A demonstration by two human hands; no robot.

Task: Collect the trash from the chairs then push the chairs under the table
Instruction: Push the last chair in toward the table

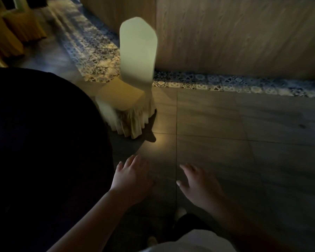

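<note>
A chair [133, 70] in a pale fabric cover with a pleated skirt stands on the floor ahead, its seat turned toward a large round table [44, 142] draped in dark cloth on the left. The seat looks bare; I see no trash on it. My left hand [132, 177] hovers open, fingers spread, beside the table's edge and well short of the chair. My right hand [198, 184] is also open and holds nothing, out over the floor tiles.
A wood-panelled wall [235, 33] runs behind the chair, with a band of patterned blue tiles [225, 84] at its foot. Grey floor tiles spread to the right. Yellow-draped furniture [16, 33] stands at the far left. The room is dim.
</note>
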